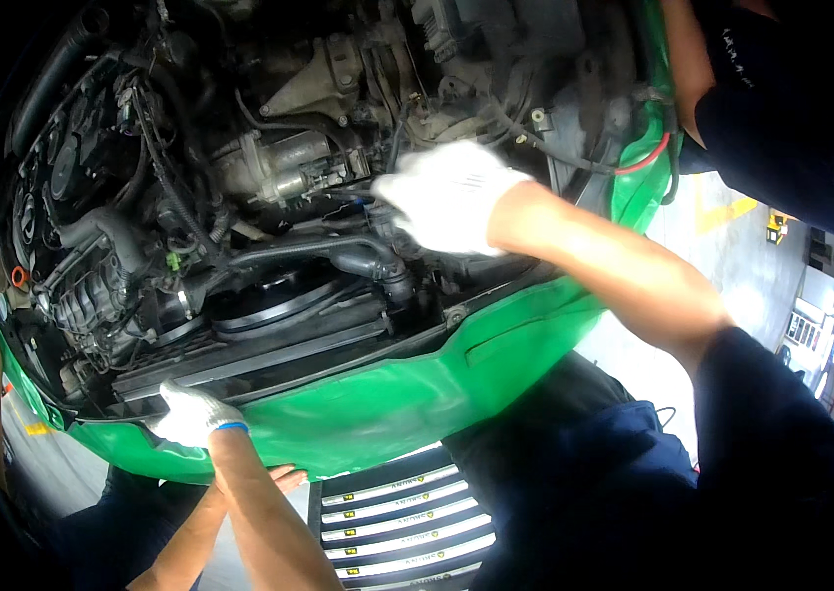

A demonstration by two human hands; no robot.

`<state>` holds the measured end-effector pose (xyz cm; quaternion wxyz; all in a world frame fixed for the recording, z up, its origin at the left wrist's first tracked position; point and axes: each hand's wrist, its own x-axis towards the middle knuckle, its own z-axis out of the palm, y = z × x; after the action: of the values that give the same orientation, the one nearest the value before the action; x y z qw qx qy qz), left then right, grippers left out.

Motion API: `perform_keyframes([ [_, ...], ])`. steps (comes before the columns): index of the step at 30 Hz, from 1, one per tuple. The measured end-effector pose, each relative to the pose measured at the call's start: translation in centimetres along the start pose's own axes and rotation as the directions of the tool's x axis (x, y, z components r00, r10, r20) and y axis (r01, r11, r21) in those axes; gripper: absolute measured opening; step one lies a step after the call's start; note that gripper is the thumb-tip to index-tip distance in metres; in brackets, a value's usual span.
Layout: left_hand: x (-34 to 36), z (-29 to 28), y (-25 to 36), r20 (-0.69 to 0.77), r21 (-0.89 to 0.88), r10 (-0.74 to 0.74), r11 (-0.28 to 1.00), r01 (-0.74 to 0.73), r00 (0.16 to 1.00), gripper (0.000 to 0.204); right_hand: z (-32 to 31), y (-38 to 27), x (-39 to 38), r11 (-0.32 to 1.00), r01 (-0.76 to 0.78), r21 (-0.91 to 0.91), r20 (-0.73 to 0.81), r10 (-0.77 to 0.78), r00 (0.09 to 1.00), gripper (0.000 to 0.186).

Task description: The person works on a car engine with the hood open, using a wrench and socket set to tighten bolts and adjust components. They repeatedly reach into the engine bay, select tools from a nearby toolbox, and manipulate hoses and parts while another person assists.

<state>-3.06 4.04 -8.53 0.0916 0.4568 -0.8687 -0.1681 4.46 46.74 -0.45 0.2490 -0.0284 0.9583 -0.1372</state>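
Note:
My left hand (198,418), in a white knit glove with a blue cuff edge, rests on the front edge of the engine bay, where a green protective cover (367,419) is draped. Its thumb stands apart from the other fingers, and nothing shows in it. My right hand (456,197), also white-gloved, is over the engine bay beside a silver cylindrical motor (284,167) and its wiring. Motion blurs its fingers, so whether they hold anything is unclear. A thick black hose (328,246) runs below it.
Behind the front edge sit a radiator fan (279,305) and engine parts (92,305). A red cable (645,158) runs over the cover at right. A co-worker's arm (690,69) is at upper right; another person's bare hand (284,478) is below the cover. Striped panel (407,522) underneath.

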Motion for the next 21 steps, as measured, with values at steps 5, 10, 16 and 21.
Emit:
perform_keyframes([
  [5, -3.3, -1.7, 3.0, 0.077, -0.342, -0.014, 0.939, 0.04, 0.997, 0.057, 0.9, 2.8, -10.9, 0.984, 0.062, 0.169, -0.379, 0.007, 0.925, 0.039],
  [10, -4.5, -1.3, 3.2, 0.148, -0.63, 0.002, 0.771, 0.093, 0.989, 0.041, 4.7, 6.1, -16.0, 0.981, 0.154, 0.116, -0.575, -0.06, 0.816, 0.047],
  [16, -3.2, -1.3, 2.1, 0.363, -0.568, 0.117, 0.814, 0.12, 0.924, 0.033, 9.8, 9.3, -17.6, 0.943, 0.245, 0.226, -0.576, -0.074, 0.814, 0.053],
  [21, -2.8, -1.2, 1.8, 0.408, -0.556, 0.095, 0.815, 0.165, 0.908, 0.037, 10.6, 10.0, -17.6, 0.926, 0.274, 0.261, -0.584, -0.075, 0.808, 0.06],
])
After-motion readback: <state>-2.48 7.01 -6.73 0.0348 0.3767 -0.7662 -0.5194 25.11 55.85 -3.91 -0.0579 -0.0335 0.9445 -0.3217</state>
